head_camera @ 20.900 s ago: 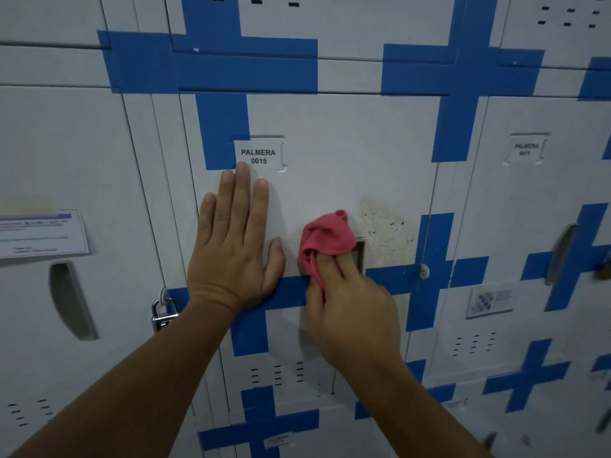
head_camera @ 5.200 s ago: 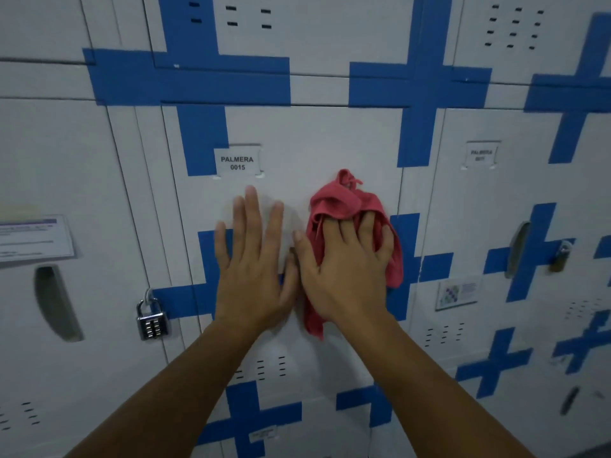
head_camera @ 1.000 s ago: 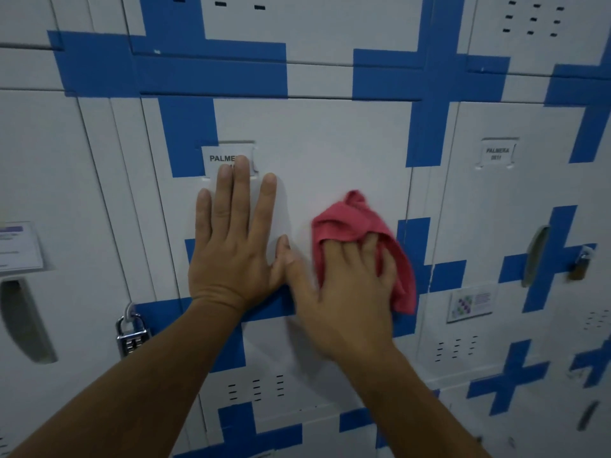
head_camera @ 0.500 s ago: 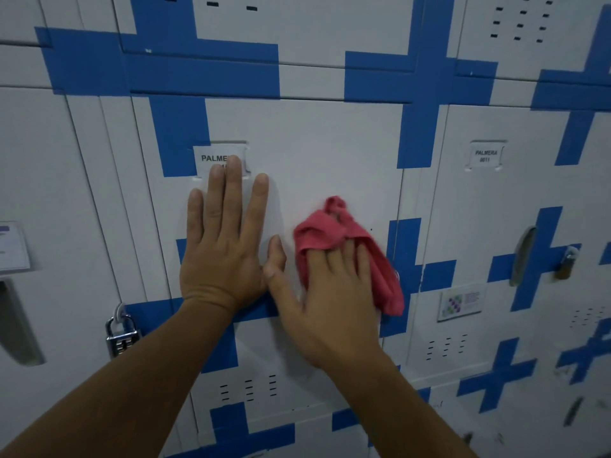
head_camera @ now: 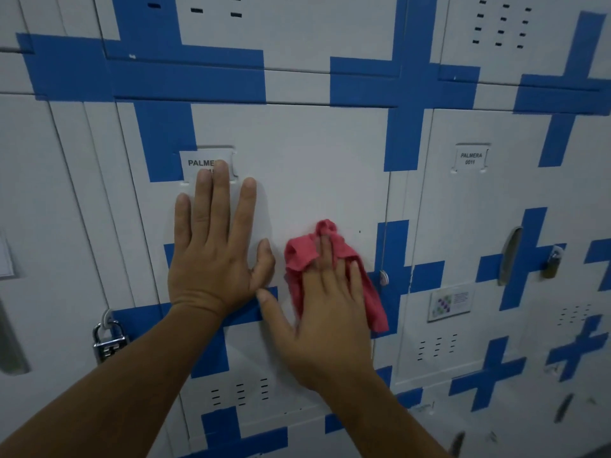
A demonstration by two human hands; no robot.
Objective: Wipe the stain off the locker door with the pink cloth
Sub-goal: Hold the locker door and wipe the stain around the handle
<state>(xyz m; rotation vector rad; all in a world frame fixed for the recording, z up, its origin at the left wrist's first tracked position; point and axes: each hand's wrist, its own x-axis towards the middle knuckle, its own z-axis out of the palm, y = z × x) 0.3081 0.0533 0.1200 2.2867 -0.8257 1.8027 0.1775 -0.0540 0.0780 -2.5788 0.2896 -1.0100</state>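
Observation:
The white locker door (head_camera: pixel 310 166) with blue cross stripes fills the middle of the head view. My left hand (head_camera: pixel 215 246) lies flat on it, fingers spread, fingertips over the name label (head_camera: pixel 198 161). My right hand (head_camera: pixel 327 312) presses the crumpled pink cloth (head_camera: pixel 301 256) against the door near its right edge, fingers on top of the cloth. One small dark speck (head_camera: pixel 360 231) shows just right of the cloth; the door around it looks clean. What lies under the cloth is hidden.
A silver padlock (head_camera: pixel 107 338) hangs at the lower left of the door. The latch knob (head_camera: pixel 383 278) sits right of the cloth. The neighbouring locker on the right has a label (head_camera: pixel 471 158), a sticker (head_camera: pixel 451 304), a handle recess (head_camera: pixel 510 256) and a padlock (head_camera: pixel 552 263).
The brown stain seen long ago beside the latch no longer shows. Over the last second my right hand and the cloth have slid down and slightly left; my left hand stays flat.

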